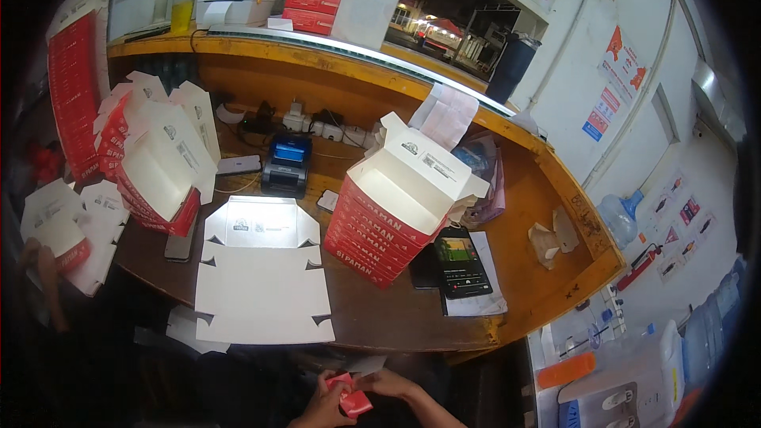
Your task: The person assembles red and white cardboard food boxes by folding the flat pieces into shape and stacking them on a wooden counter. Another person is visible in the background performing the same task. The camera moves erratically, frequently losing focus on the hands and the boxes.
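Hands: the left hand (326, 406) and the right hand (386, 384) were seen at the lower edge, below the table rim, fingers of both pinched around a small red folded piece (350, 398).
Thing's place: the red piece was held between the two hands, in front of the body, well apart from the box stacks.
Step in hand: a fold or crease appeared to be worked into the piece; it would best be kept pinched at both ends so the crease ran straight and the thin card was not crushed.
Flat blank: an unfolded white carton blank (261, 277) lay on the wooden table (547, 269), matte, stiff, with notched corner flaps.
Stacks: nested red-and-white cartons (396, 218) stood tilted at centre; a second leaning stack (158, 170) was at the left, both of glossy printed card.
Smartphone: a dark one (461, 265) rested on paper just beside the centre stack, its screen lit.
Label printer: a small black-and-blue unit (287, 162) sat behind the blank.
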### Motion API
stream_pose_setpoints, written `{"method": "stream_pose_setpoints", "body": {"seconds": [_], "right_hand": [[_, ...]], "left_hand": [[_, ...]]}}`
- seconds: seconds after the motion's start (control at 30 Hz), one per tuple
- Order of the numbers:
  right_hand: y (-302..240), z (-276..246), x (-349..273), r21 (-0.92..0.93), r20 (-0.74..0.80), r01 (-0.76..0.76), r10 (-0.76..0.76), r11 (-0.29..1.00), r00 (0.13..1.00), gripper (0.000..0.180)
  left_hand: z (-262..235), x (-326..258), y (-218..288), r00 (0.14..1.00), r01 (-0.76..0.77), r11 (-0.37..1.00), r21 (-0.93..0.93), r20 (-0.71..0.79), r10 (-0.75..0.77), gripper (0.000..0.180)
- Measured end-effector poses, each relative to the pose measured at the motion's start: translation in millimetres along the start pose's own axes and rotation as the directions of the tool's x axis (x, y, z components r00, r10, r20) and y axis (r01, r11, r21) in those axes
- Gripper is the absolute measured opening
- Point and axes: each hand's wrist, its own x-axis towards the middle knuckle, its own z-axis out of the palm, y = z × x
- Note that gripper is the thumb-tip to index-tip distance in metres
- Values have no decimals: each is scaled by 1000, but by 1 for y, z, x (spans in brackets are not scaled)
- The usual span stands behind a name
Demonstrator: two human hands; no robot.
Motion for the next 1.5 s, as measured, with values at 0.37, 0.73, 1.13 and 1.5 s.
{"method": "stream_pose_setpoints", "body": {"seconds": [0.37,0.73,1.13,1.5], "right_hand": [[79,-32,-12,-154,-200,-209,177,966,964,39],[91,2,-45,-166,-674,-27,-93,986,733,21],[7,33,-80,246,-254,167,-102,955,962,32],[73,70,-36,262,-441,226,-91,938,893,22]], "left_hand": [[29,-13,-52,820,-97,525,-845,-367,-439,57],[-48,-20,7,882,-15,985,171,-461,93,50],[-8,-16,39,971,127,850,-511,-109,-211,51],[-22,-31,57,953,0,947,-322,-286,-98,53]]}}
